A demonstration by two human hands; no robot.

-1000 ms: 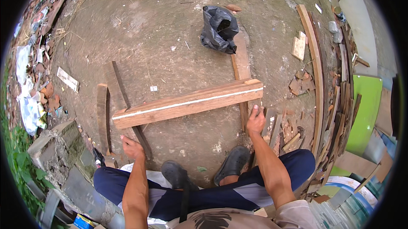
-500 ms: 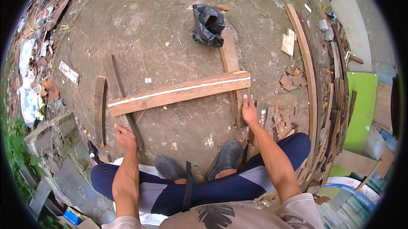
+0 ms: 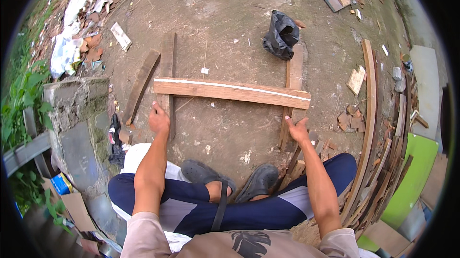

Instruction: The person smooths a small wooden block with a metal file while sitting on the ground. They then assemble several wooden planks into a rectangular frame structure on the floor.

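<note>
A long wooden beam (image 3: 230, 91) with a white stripe along it lies across two boards on the ground. Its left end rests over the left board (image 3: 167, 57), its right end over the right board (image 3: 295, 73). Just below the beam's left end is my left hand (image 3: 159, 119), beside the left board, thumb up and fingers loosely bent; some of them are hidden. My right hand (image 3: 299, 130) is over the right board, below the beam's other end, thumb and forefinger spread. Neither hand visibly grips anything.
A black plastic bag (image 3: 280, 35) sits at the right board's far end. One loose plank (image 3: 141, 88) lies on the left, near a broken block wall (image 3: 76, 114). Long timbers (image 3: 371, 128) and wood scraps line the right side. Rubble and litter (image 3: 72, 42) cover the far left.
The whole view has turned, so the beam now slopes down to the right. My left hand has come closer to the beam's left end. The thumb and forefinger of my right hand show more spread.
</note>
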